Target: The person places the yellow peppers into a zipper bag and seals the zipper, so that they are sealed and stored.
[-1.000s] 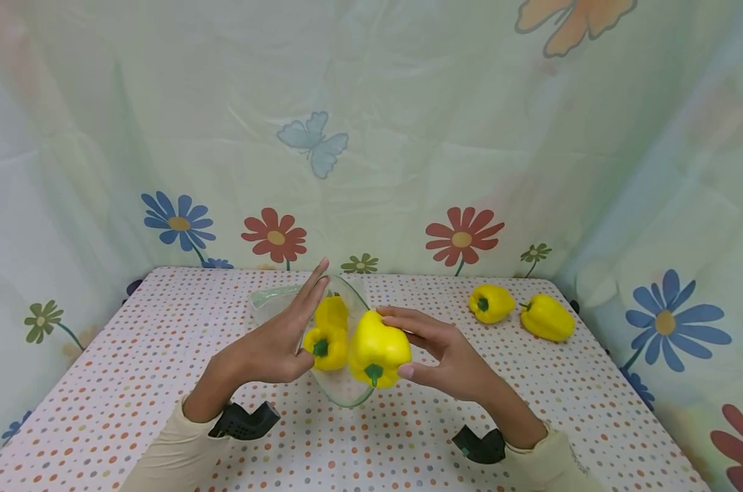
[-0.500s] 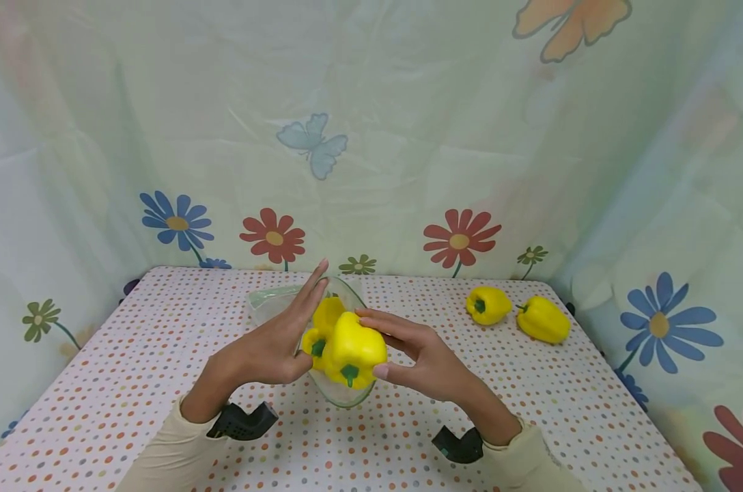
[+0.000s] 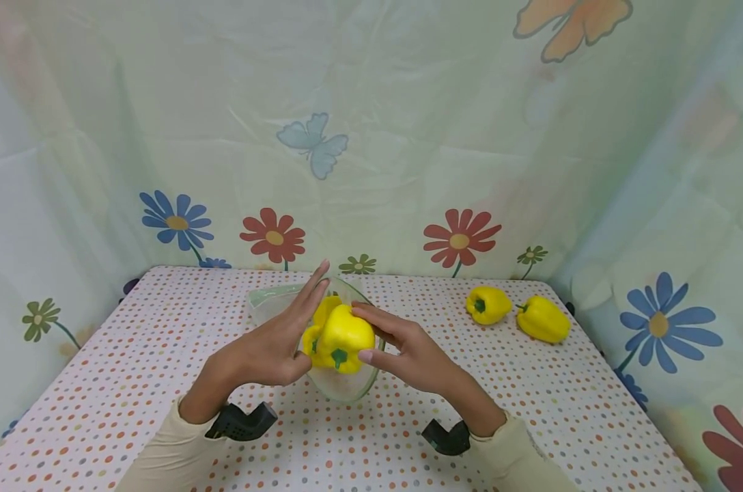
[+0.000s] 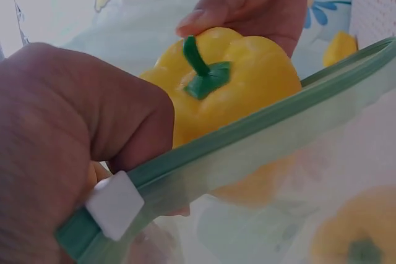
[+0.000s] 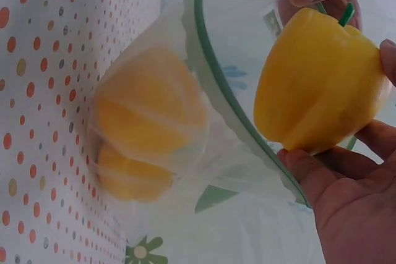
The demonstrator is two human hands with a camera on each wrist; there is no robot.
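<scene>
In the head view my right hand (image 3: 411,352) grips a yellow bell pepper (image 3: 349,335), fingers over its far side and thumb near its green stem. The pepper sits in the mouth of a clear zip bag (image 5: 207,66) with a green sealing strip. My left hand (image 3: 267,352) holds the bag's rim, thumb bent at the edge and fingers stretched up along the side. A white slider (image 4: 116,205) shows on the strip by that hand. Through the cloudy plastic, two more yellow peppers (image 5: 148,106) show low in the bag.
Two yellow bell peppers, a left one (image 3: 489,305) and a right one (image 3: 543,320), lie at the back right of the table (image 3: 181,342), which has a dotted cover. A flower-printed curtain (image 3: 371,137) hangs behind and at both sides.
My right hand has carried the pepper leftward, from the bag's right edge into its mouth over the other peppers. The left hand has hardly moved.
</scene>
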